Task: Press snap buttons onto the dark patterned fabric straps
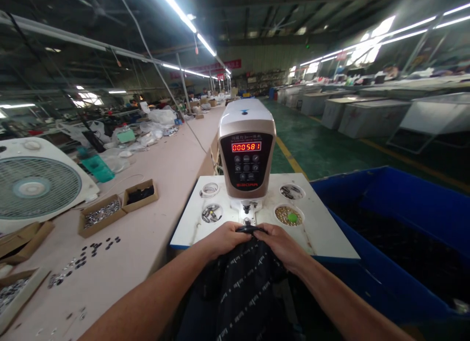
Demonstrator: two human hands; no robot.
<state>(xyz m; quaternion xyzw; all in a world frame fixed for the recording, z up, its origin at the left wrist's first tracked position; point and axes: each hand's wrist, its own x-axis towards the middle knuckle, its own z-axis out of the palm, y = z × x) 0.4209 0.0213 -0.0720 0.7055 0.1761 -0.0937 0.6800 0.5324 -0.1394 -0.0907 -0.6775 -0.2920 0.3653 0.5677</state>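
Note:
A black garment (240,287) with white lettering hangs from the front of a white machine table (326,233). My left hand (224,237) and my right hand (281,243) both grip its top edge, fingers closed, just below the press point of a snap-fastening machine (246,147). The machine's red display reads 000581. Round wells in the table hold small metal parts (211,213) and brass fasteners (287,215).
A long pink workbench (161,184) runs left, with cardboard boxes of fasteners (100,213), loose snaps (84,255) and a white fan (35,184). A large blue bin (400,194) stands right. A green aisle and white tables lie beyond.

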